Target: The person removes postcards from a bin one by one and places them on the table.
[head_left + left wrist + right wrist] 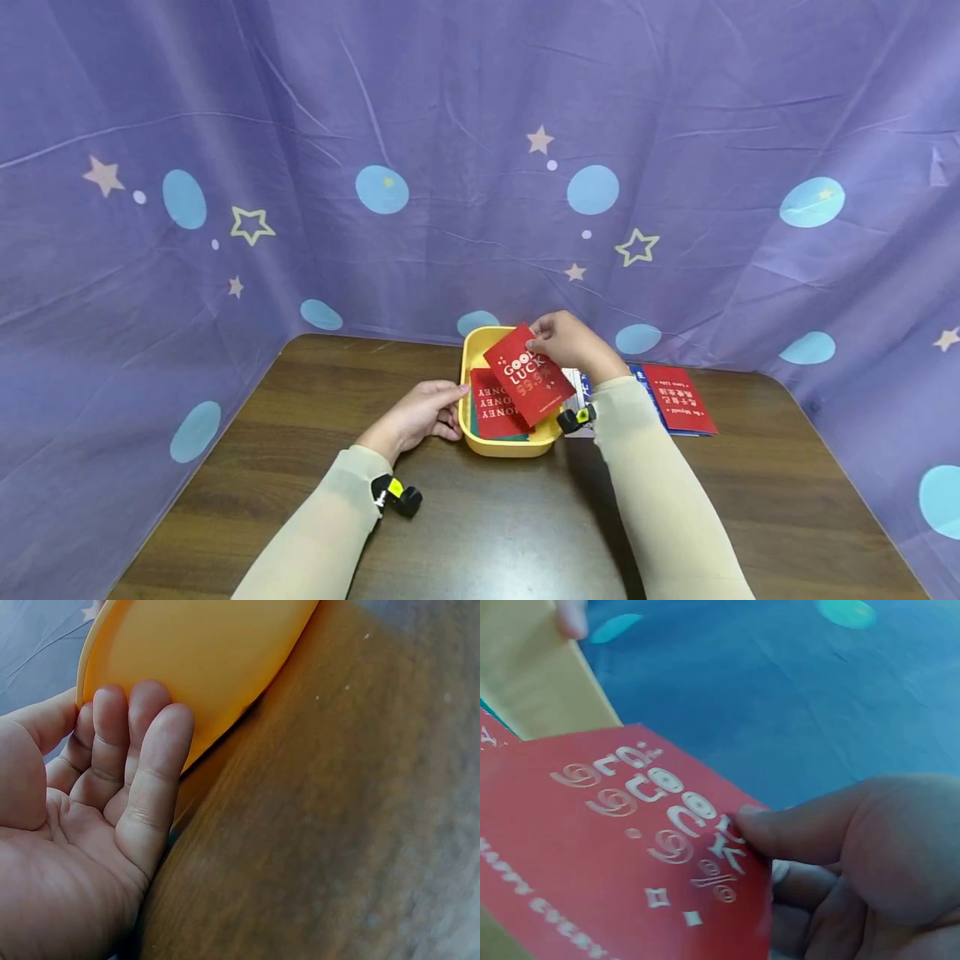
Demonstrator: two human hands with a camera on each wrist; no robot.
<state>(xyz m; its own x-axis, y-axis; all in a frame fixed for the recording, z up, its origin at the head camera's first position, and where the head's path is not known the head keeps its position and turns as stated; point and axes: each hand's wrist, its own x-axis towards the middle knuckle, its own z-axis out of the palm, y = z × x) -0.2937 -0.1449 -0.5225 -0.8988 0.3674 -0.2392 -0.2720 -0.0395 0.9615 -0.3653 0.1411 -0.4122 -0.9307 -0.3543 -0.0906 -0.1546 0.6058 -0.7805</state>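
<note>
A yellow plastic bin (510, 450) stands on the table. My left hand (416, 418) holds its left wall, thumb at the rim and fingers against the outside, as the left wrist view shows (97, 802). Over the bin, my right hand (573, 342) pinches a red "GOOD LUCK 99.9%" card (534, 392) by its upper corner, thumb on the printed face. Tilted, that card partly covers a red card with "MONEY" lettering (491, 408) inside the bin. Beneath the latter, a green edge (517, 437) shows.
Right of the bin lies a red card with white characters (681, 400) on top of something blue. White printed paper (581, 432) is partly hidden by my right wrist. A purple curtain (465, 250) hangs behind the wooden table (480, 525).
</note>
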